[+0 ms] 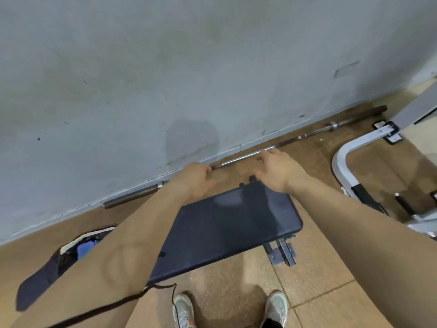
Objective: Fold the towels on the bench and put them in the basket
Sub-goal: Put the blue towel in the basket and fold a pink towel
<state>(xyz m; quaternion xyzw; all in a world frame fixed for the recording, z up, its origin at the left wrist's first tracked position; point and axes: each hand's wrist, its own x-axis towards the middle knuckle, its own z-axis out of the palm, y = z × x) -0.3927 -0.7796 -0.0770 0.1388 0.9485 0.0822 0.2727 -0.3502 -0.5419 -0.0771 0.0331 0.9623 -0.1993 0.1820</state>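
The dark padded bench (pixel 224 228) lies in front of me with no towel on its visible surface. Both of my bare arms reach out over its far end. My left hand (pixel 194 179) hovers past the bench's far left corner, fingers loosely bent, holding nothing. Just above the far edge, my right hand (pixel 275 170) has its fingers spread and is empty. On the floor to the left, partly hidden under my left forearm, sits a dark soft basket (pixel 40 285) with white and blue cloth (pixel 86 245) showing in its opening.
A long steel barbell (pixel 248 156) lies on the floor along the grey wall (pixel 165 79). A white machine frame (pixel 343 157) stands at the right. The bench's metal foot (pixel 281 253) sticks out on the right side. My two shoes (pixel 184 311) are at the bottom.
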